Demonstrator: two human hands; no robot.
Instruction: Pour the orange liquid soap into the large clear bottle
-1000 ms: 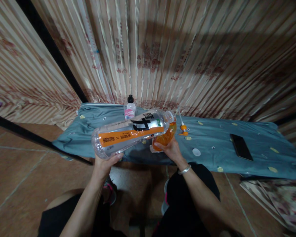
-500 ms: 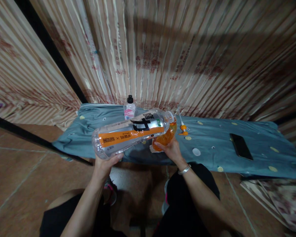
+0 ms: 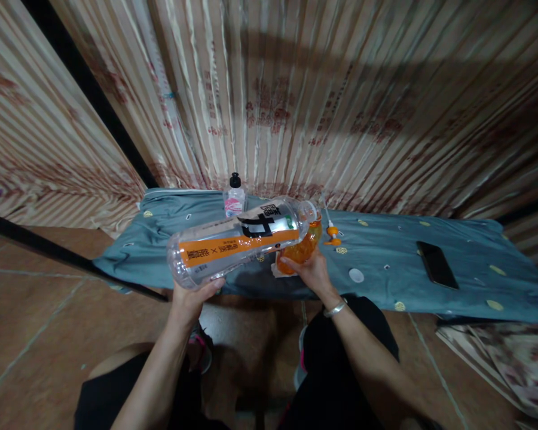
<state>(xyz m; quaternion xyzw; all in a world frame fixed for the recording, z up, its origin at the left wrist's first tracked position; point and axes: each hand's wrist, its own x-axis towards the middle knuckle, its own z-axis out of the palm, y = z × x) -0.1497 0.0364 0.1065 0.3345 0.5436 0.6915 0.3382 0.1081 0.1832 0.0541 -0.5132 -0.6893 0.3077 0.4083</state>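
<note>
A large clear plastic bottle (image 3: 233, 242) with an orange and white label lies tilted in the air, its base toward the left. My left hand (image 3: 192, 292) is closed around it near the base. Its mouth meets the top of an orange bottle (image 3: 298, 251), which my right hand (image 3: 311, 272) grips from the right side. Whether liquid passes between the two mouths I cannot tell. Just right of the orange bottle lies an orange pump head (image 3: 334, 234) with a thin pale tube. A white round cap (image 3: 355, 275) rests near my right hand.
A narrow table with a blue-green patterned cloth (image 3: 385, 239) spans the front. On it are a small black-capped bottle (image 3: 235, 200) at the back and a black phone (image 3: 437, 264) at right. Pleated curtains (image 3: 273, 89) hang behind, and dark metal poles (image 3: 94, 101) stand at left.
</note>
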